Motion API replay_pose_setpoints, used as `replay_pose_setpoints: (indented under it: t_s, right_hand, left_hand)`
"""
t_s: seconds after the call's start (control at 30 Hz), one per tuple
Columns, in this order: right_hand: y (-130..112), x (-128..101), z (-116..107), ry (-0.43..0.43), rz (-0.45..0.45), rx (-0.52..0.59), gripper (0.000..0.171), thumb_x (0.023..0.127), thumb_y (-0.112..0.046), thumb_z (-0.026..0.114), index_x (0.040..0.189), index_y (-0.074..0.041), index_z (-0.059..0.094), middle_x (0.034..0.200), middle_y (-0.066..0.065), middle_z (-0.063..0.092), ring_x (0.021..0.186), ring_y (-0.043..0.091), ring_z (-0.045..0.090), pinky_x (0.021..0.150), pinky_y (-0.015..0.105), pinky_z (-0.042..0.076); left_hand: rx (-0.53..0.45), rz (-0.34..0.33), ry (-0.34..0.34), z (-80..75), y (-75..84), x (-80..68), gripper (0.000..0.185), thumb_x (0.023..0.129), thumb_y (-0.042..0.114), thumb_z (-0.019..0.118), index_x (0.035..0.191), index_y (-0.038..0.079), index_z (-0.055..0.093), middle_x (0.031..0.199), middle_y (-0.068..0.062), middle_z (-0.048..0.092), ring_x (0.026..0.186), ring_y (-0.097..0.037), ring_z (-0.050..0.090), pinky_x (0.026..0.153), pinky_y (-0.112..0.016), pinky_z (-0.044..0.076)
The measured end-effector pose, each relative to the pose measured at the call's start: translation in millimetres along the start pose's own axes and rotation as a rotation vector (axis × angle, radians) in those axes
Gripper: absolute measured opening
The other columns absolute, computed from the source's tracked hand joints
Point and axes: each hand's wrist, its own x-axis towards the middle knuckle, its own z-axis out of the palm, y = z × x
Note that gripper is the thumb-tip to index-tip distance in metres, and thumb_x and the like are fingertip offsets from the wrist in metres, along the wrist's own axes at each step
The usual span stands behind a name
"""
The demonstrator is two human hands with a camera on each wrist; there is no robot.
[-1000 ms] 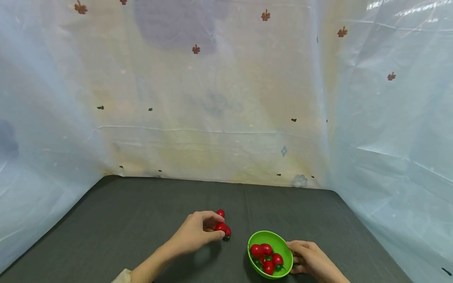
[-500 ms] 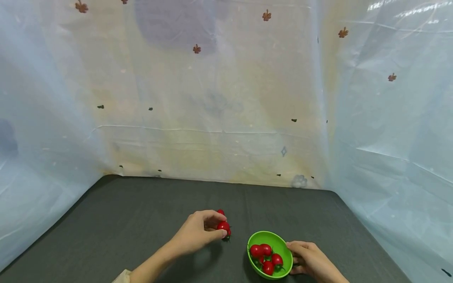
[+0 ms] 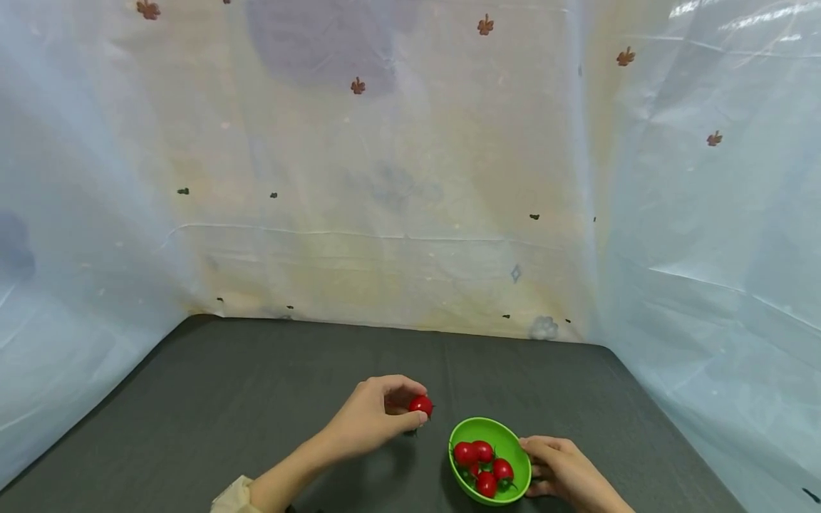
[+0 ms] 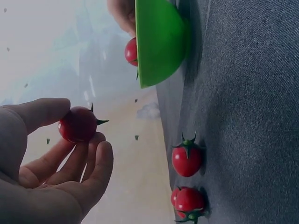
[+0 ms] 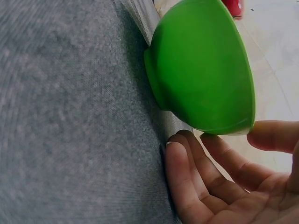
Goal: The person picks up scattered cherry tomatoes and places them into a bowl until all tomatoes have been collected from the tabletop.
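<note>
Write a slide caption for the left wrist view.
A left hand pinches a cherry tomato, apart from a green bowl; more cherry tomatoes lie on gray cloth.

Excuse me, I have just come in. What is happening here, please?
A person's left hand pinches a small red tomato in the air, beside a green bowl. The right hand holds the bowl at its side, thumb at the rim. Several tomatoes already lie inside, and the left wrist view shows more loose tomatoes on the grey cloth.
</note>
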Motion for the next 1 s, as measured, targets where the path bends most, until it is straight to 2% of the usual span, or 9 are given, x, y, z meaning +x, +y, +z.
replay_pose_setpoints:
  t_s: [0.2, 0.4, 0.7, 0.87, 1.0]
  right_hand:
    - [0.1, 0.9, 0.6, 0.007, 0.004, -0.005, 0.043, 0.104, -0.028, 0.049, 0.12, 0.01, 0.062, 0.1, 0.011, 0.07, 0.09, 0.021, 0.067, 0.076, 0.04, 0.055]
    - [-0.6, 1.2, 0.6, 0.016, 0.014, -0.019, 0.044, 0.104, -0.029, 0.049, 0.12, 0.01, 0.062, 0.102, 0.012, 0.07, 0.091, 0.021, 0.067, 0.076, 0.04, 0.056]
    - [-1.6, 1.6, -2.1, 0.007, 0.012, -0.01, 0.044, 0.104, -0.029, 0.049, 0.122, 0.009, 0.062, 0.101, 0.011, 0.069, 0.092, 0.022, 0.067, 0.076, 0.04, 0.056]
    - [-1.2, 1.9, -2.5, 0.018, 0.012, -0.018, 0.046, 0.104, -0.031, 0.048, 0.123, 0.009, 0.062, 0.102, 0.01, 0.068, 0.092, 0.022, 0.067, 0.076, 0.04, 0.055]
    - [-0.5, 1.6, -1.5, 0.016, 0.013, -0.025, 0.047, 0.104, -0.03, 0.047, 0.124, 0.01, 0.061, 0.103, 0.011, 0.069, 0.093, 0.023, 0.067, 0.076, 0.041, 0.055]
  left_hand:
    - [-0.05, 0.013, 0.001, 8.0, -0.1, 2.6, 0.027, 0.09, 0.021, 0.074, 0.115, 0.012, 0.068, 0.098, 0.005, 0.069, 0.087, -0.016, 0.067, 0.072, -0.028, 0.055]
    - [-0.043, 0.074, 0.0, 18.5, -1.0, 7.1, 0.025, 0.09, 0.023, 0.074, 0.113, 0.014, 0.068, 0.098, 0.006, 0.069, 0.087, -0.014, 0.067, 0.076, -0.029, 0.054]
    - [-0.021, 0.185, -0.071, 34.6, 0.6, 15.7, 0.025, 0.09, 0.029, 0.074, 0.113, 0.019, 0.068, 0.1, 0.009, 0.069, 0.09, -0.009, 0.065, 0.08, -0.036, 0.055]
    - [-0.003, 0.226, -0.119, 45.5, 2.6, 21.3, 0.028, 0.091, 0.026, 0.073, 0.115, 0.012, 0.068, 0.103, 0.009, 0.067, 0.091, -0.006, 0.064, 0.083, -0.034, 0.054]
    - [0.003, 0.254, -0.171, 52.7, -1.7, 24.5, 0.036, 0.091, 0.026, 0.073, 0.123, 0.011, 0.065, 0.113, 0.007, 0.067, 0.101, -0.006, 0.063, 0.09, -0.033, 0.051]
